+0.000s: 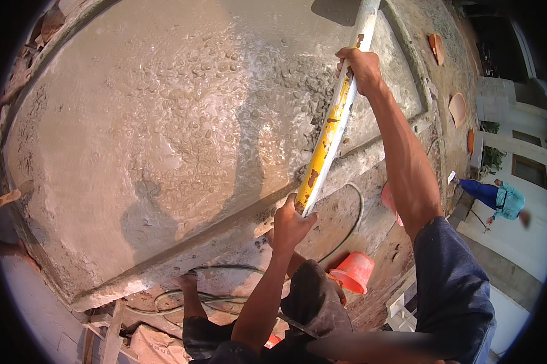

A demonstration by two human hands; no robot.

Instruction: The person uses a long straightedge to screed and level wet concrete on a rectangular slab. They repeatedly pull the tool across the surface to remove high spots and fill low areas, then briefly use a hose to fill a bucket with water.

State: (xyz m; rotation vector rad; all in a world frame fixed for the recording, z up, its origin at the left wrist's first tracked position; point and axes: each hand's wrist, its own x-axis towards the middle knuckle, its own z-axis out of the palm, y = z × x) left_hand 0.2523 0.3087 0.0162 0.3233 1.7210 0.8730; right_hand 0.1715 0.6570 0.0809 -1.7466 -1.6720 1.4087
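Both my hands grip a long pole (328, 142) with chipped white and yellow paint and rusty patches. My left hand (290, 225) is wrapped round its near end, above the trough's near rim. Farther up, my right hand (361, 68) is closed round the pole over the wet concrete (182, 115). The pole slants away to the upper right and leaves the picture at the top. A dark flat shape (335, 11) lies beside its far part; whether they are joined is cut off from view. Stones show through the lumpy grey mix.
A raised concrete rim (182, 264) borders the mix. Below it lie a green hose (219, 297) and a red bucket (353, 272) on its side. Orange pans (457, 109) rest on the ground at right. A person in a teal top (509, 200) stands farther off.
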